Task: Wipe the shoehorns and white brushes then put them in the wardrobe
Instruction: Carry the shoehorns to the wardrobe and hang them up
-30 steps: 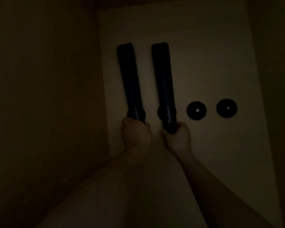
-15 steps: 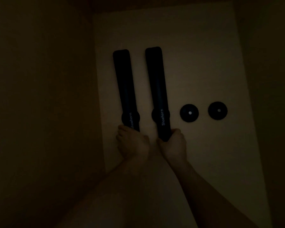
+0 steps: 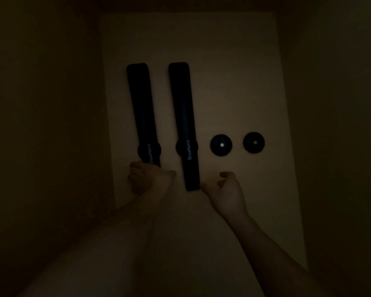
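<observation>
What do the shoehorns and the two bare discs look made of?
The left shoehorn and right shoehorn: matte black, probably plastic; no glare, white printed lettering. The left disc and right disc: matte black too, pale centre dot, maybe metal. Too dark to be sure.

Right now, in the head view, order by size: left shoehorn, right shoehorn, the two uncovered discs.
1. Right shoehorn and left shoehorn: alike; the left hand hides one end.
2. Left disc and right disc: alike.
</observation>
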